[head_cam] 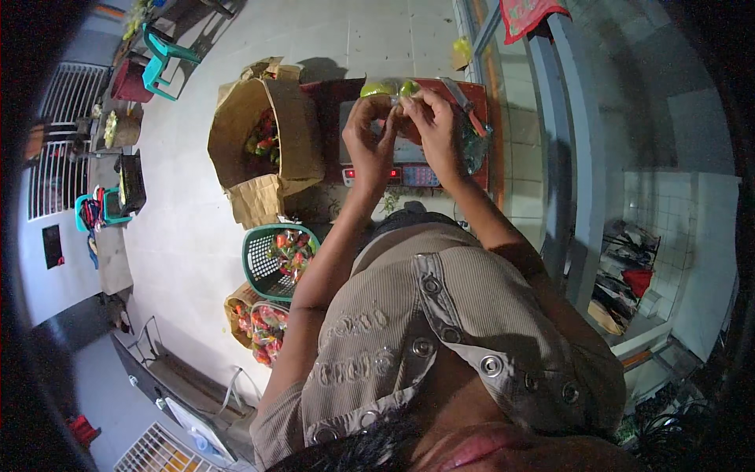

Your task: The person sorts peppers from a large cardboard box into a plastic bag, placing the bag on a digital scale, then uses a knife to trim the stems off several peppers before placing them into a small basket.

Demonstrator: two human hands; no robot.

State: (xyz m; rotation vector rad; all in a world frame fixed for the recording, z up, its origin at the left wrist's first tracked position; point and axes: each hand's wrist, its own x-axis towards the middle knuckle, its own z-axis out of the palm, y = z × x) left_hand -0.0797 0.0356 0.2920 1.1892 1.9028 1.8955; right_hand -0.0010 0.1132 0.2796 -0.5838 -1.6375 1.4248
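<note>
Both of my hands meet over a digital scale [353, 147] with red lit digits, which stands on a dark red table [481, 159]. My left hand [371, 130] and my right hand [433, 121] pinch a clear plastic bag [394, 88] between their fingertips. Green produce [377, 89] shows through the plastic just beyond my fingers; its exact kind is hard to tell. To the right of my right hand lies a knife [463, 100] with a red handle. Part of the scale is hidden by my hands.
A large open brown paper sack [236, 135] with red and green peppers [265, 141] stands left of the table. Nearer me are a green plastic basket [252, 259] with bagged peppers and further bagged peppers [268, 330]. Metal posts [554, 118] rise on the right.
</note>
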